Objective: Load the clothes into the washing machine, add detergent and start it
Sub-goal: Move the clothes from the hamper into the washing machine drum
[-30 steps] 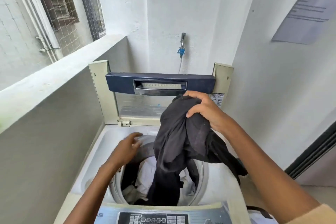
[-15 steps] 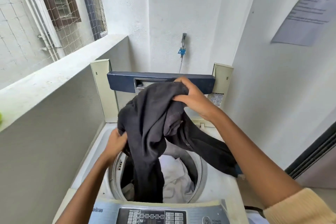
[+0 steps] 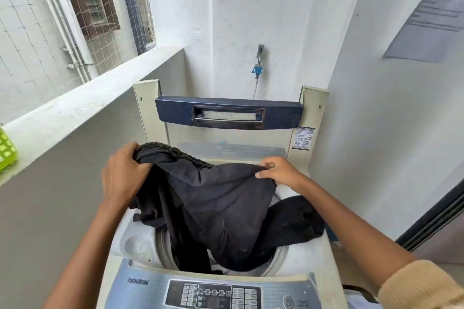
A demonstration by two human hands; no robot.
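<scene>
While feeding it into the drum (image 3: pixel 163 246), holding dark garment (image 3: pixel 226 208) spread to stop bunching: ribbed edge clutched in left hand (image 3: pixel 123 178), opposite edge pinched in right hand (image 3: pixel 278 170). Hangs mostly inside washing machine (image 3: pixel 135 243), partly draped over its right side

The washer (image 3: pixel 140 241) is seen from one head-worn camera, held close above its near edge and aimed forward and down.

2 hands (image 3: pixel 124 175) (image 3: pixel 278 170), 1 blk garment (image 3: pixel 221 198), 1 washer (image 3: pixel 140 241), 1 grn basket (image 3: pixel 6 150), 1 tap (image 3: pixel 258 68)
</scene>
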